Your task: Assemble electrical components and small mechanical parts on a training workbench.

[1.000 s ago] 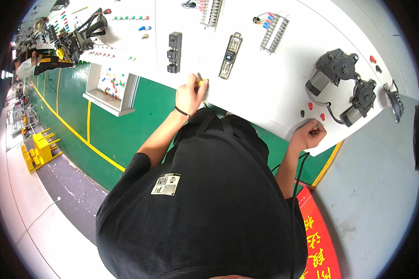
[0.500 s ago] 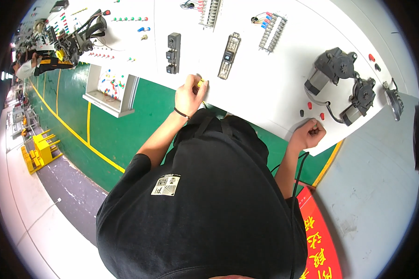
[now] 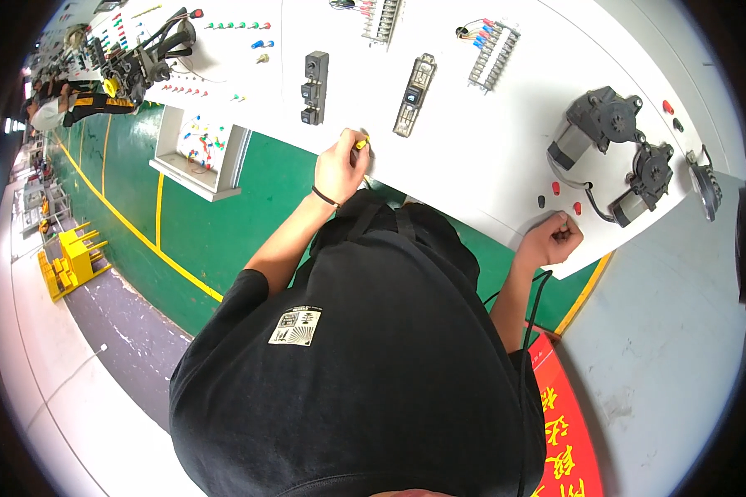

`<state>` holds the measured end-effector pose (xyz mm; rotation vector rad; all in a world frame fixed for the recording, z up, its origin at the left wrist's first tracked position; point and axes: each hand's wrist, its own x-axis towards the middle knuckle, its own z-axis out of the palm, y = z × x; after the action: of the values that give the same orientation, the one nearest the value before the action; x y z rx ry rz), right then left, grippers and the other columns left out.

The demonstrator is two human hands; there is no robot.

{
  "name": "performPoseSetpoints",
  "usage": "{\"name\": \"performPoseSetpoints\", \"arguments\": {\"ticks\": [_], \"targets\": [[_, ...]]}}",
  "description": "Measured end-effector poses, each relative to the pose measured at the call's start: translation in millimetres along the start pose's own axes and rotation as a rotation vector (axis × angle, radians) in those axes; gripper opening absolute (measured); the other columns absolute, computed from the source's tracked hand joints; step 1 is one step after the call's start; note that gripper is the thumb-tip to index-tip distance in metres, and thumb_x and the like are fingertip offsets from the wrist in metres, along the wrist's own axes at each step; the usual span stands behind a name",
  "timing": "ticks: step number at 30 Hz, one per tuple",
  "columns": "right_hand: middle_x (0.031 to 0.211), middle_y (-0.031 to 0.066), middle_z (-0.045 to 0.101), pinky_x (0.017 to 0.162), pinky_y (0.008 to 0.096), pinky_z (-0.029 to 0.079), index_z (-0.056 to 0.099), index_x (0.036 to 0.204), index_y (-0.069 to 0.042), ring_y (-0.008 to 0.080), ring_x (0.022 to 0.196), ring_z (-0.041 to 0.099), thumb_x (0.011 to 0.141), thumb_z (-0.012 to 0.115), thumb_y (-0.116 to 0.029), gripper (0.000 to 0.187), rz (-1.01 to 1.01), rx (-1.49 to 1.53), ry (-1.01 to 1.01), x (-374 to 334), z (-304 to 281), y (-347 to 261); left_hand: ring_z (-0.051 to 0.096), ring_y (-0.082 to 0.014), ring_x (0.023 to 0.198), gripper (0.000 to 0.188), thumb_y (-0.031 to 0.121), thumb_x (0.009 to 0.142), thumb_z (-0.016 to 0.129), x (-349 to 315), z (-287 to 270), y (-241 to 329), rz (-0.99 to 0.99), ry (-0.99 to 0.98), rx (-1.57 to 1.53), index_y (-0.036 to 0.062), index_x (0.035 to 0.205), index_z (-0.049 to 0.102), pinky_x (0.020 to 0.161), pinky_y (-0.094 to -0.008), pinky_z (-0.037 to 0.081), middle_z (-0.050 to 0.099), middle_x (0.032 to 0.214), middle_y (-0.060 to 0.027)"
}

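My left hand (image 3: 340,166) is closed at the table's front edge, its fingers pinching a small yellow plug-like piece (image 3: 361,144). Just beyond it lie a black three-part switch panel (image 3: 312,89) and, further right, a longer switch panel (image 3: 414,96) with a pale frame. My right hand (image 3: 550,239) rests near the table's front right corner with its fingers curled in. Whether anything sits inside those fingers is hidden. Close to it are red caps (image 3: 578,209) and a black cap (image 3: 541,201). Two dark motors (image 3: 601,120) joined by a cable lie beyond.
Two terminal strips (image 3: 494,56) with coloured wires lie at the back of the white table (image 3: 464,157). An open drawer (image 3: 195,190) with coloured plugs juts out at left. A black mechanical assembly (image 3: 145,66) stands further left, near another person's sleeve (image 3: 48,114).
The yellow piece has tilted slightly in my left hand as the fingers shifted. My right hand stays in almost the same spot. The whole view has swung a little.
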<state>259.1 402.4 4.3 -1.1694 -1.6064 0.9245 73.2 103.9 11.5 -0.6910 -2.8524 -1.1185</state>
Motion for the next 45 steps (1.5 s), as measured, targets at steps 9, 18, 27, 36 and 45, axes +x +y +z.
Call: {"name": "performPoseSetpoints", "arguments": {"ticks": [9, 18, 27, 36, 45], "targets": [[0.079, 0.0001, 0.052, 0.061, 0.021, 0.038, 0.055, 0.092, 0.0, 0.0071, 0.069, 0.041, 0.096, 0.064, -0.01, 0.014, -0.036, -0.025, -0.001, 1.0, -0.2, 1.1, 0.063, -0.0248, 0.055, 0.023, 0.018, 0.092, 0.072, -0.5, 1.0, 7.1, -0.06, 0.033, -0.081, 0.0036, 0.096, 0.054, 0.054, -0.0323, 0.05, 0.064, 0.067, -0.012], [0.078, 0.0003, 0.052, 0.061, 0.0204, 0.038, 0.055, 0.093, 0.0, 0.007, 0.068, 0.042, 0.096, 0.065, -0.011, 0.015, -0.065, -0.01, 0.029, -0.4, 2.4, -2.0, 0.062, -0.0213, 0.054, 0.023, 0.016, 0.091, 0.073, -0.5, -1.0, 6.7, -0.1, 0.027, -0.104, 0.0033, 0.092, 0.054, 0.053, -0.0316, 0.049, 0.064, 0.068, -0.0118], [0.079, 0.0003, 0.05, 0.061, 0.0202, 0.038, 0.055, 0.094, 0.0, 0.007, 0.069, 0.042, 0.096, 0.065, -0.012, 0.016, -0.019, 0.027, 0.031, -0.8, 2.0, 1.6, 0.061, -0.0259, 0.054, 0.02, 0.013, 0.09, 0.071, -0.1, 4.7, 5.2, -0.035, 0.088, -0.083, 0.0029, 0.095, 0.055, 0.053, -0.0338, 0.049, 0.06, 0.066, -0.0136], [0.079, 0.0007, 0.05, 0.06, 0.0201, 0.038, 0.055, 0.094, 0.0, 0.0069, 0.068, 0.042, 0.096, 0.065, -0.011, 0.015, -0.064, 0.043, 0.012, -0.2, 1.1, 3.5, 0.059, -0.0217, 0.052, 0.018, 0.012, 0.091, 0.07, -1.4, 4.8, 6.4, -0.057, 0.121, -0.111, 0.0034, 0.095, 0.055, 0.053, -0.0312, 0.048, 0.061, 0.068, -0.0121], [0.078, 0.0005, 0.05, 0.06, 0.0203, 0.038, 0.055, 0.094, 0.0, 0.0067, 0.068, 0.041, 0.096, 0.064, -0.011, 0.015, -0.077, 0.05, 0.019, -0.7, 2.1, 3.0, 0.066, -0.0132, 0.059, 0.022, 0.014, 0.09, 0.073, -5.0, 7.4, -3.6, -0.039, 0.092, -0.087, 0.0025, 0.101, 0.058, 0.056, -0.0274, 0.051, 0.067, 0.07, -0.0089]]}}
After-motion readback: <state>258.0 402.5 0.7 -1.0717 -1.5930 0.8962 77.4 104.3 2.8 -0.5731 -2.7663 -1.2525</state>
